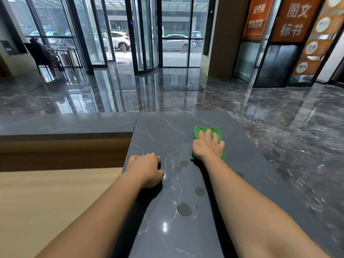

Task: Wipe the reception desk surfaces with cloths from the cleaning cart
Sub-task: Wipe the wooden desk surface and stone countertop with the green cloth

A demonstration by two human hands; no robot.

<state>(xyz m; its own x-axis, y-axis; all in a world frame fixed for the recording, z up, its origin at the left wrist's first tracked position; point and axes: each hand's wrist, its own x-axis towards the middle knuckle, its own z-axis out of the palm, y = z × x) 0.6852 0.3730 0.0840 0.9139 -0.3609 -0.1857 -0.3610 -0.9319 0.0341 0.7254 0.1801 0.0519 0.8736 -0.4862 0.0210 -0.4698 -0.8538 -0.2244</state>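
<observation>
Your left hand (147, 170) rests knuckles-up on the left edge of the dark marbled bench (158, 131), its fingers (155, 157) curled under with nothing visible in them. Just right of it, wet spots (184, 209) dot the bench top between your forearms. Further right and farther from you, your right hand (208, 146) lies flat, fingers spread, pressing down on the green cloth (198, 129). The cloth sits spread on the bench near its right edge.

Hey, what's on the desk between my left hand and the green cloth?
Only dark desk top with a small dull spot, seen in the head view; nothing else lies between the left hand and the green cloth.
</observation>
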